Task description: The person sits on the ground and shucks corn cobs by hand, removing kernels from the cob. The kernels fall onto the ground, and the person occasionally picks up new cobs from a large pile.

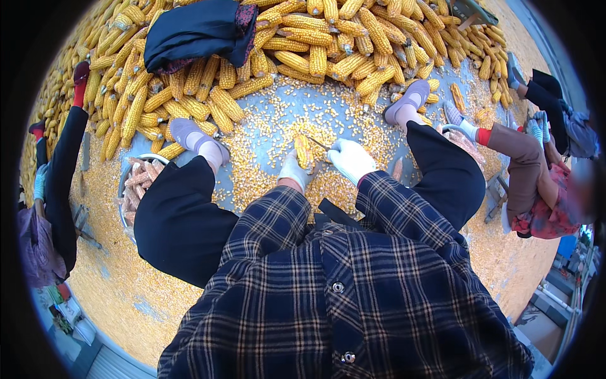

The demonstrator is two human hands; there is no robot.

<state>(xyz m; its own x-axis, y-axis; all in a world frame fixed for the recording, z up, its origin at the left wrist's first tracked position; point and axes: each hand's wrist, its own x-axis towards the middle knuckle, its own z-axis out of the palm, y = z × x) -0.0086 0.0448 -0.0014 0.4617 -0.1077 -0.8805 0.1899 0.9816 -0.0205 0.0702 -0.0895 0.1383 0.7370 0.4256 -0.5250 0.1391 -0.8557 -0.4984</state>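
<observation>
My left hand (294, 171), in a white glove, grips a partly stripped ear of corn (303, 150) that points away from me. Bare cob shows along part of the ear between rows of yellow kernels. In my white-gloved right hand (352, 160) is a thin dark pointed tool (318, 143), its tip close to the ear's upper right side; I cannot tell whether it touches. The tool's handle is hidden in the fist. Loose kernels (258, 182) lie thickly on the grey ground beneath both hands, between my feet.
A large heap of unshelled corn ears (312, 40) rises ahead, with a folded dark garment (194, 35) on it. By my left leg stands a basin (124, 182) of stripped cobs (138, 180). A bare cob (397, 168) lies near my right knee. Other people sit at both sides.
</observation>
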